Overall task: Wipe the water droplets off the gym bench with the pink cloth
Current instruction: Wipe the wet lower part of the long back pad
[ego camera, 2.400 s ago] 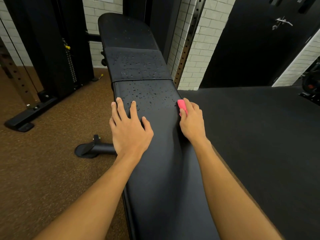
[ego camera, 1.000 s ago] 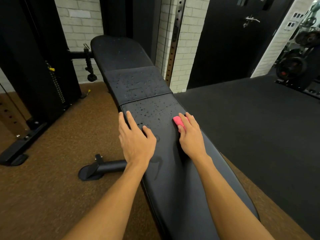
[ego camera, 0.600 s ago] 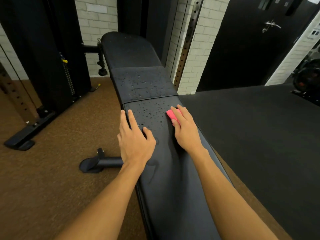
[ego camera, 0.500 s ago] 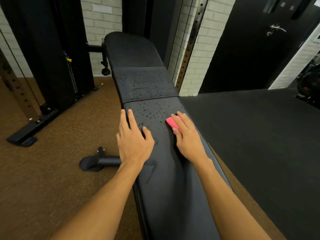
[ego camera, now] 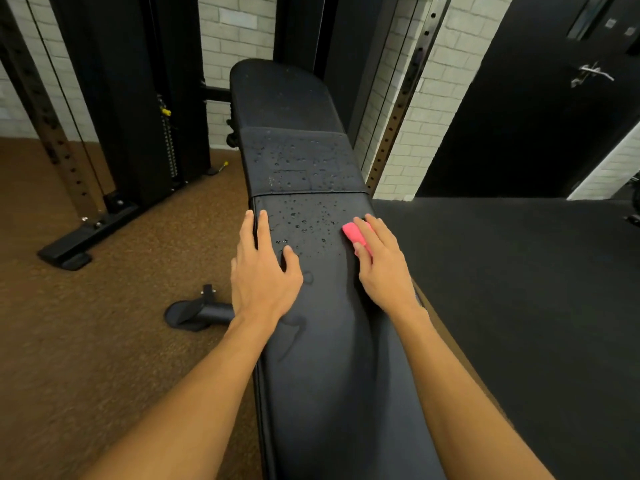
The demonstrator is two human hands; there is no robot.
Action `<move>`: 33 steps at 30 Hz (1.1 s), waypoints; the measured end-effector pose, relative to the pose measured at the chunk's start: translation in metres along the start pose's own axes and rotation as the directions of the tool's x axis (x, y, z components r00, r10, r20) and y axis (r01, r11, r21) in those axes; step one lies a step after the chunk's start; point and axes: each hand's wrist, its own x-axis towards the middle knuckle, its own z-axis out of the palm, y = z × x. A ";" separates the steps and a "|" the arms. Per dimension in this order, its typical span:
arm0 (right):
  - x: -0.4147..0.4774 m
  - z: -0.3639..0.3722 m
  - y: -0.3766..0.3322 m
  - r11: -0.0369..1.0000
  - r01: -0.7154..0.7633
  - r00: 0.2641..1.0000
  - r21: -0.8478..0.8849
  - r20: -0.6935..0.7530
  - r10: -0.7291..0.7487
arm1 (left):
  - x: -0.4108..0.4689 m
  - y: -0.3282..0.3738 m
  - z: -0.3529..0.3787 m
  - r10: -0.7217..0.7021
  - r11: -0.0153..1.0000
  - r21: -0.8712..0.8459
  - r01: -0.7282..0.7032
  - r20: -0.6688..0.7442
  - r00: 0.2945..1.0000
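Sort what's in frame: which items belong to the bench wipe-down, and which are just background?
Job in hand:
gym bench
water droplets on its pad
pink cloth
right hand, holding the cloth on the bench
left hand, resting flat on the bench

Just background:
weight stack
perforated upright
door handle
brick wall

One bench (ego camera: 332, 375), one cloth (ego camera: 352, 233), two hands (ego camera: 263, 282) (ego camera: 384, 271).

Gym bench (ego camera: 332, 358): black pad, bottom centre to upper centre of frame | water droplets (ego camera: 304, 223): scattered mid-frame, ahead of both hands and beyond the seam | left hand (ego camera: 263, 275): flat on pad's left edge, fingers straight | right hand (ego camera: 384, 268): holds pink cloth (ego camera: 354, 233) against pad's right side.
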 end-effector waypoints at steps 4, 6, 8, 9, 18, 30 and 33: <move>0.021 0.000 0.015 0.988 -0.152 0.987 0.006 -0.043 0.152 | 0.000 -0.002 0.000 0.009 0.999 -0.046 -0.009 -0.009 1.000; 0.037 0.004 0.006 0.984 -0.178 0.983 0.023 -0.036 0.179 | -0.001 -0.002 0.001 0.004 0.998 -0.062 -0.005 -0.015 1.000; 0.040 0.010 -0.008 0.993 -0.113 0.993 0.019 -0.029 0.113 | 0.000 -0.003 0.001 0.001 0.997 -0.076 -0.003 -0.024 1.000; 0.035 0.012 -0.013 0.998 -0.056 0.998 0.009 -0.025 0.056 | 0.000 -0.003 0.001 0.000 0.997 -0.083 -0.002 -0.025 1.000; 0.010 0.007 -0.012 0.990 -0.142 0.989 -0.014 -0.045 0.141 | 0.000 -0.004 0.001 -0.019 0.992 -0.124 0.017 -0.015 1.000; -0.021 0.014 -0.023 0.997 -0.074 0.997 -0.011 -0.028 0.074 | 0.000 -0.009 0.002 -0.061 0.982 -0.182 0.057 -0.014 0.998; 0.003 0.022 -0.035 0.983 -0.186 0.981 0.015 -0.062 0.186 | 0.000 -0.008 0.001 -0.059 0.981 -0.185 0.054 -0.020 0.998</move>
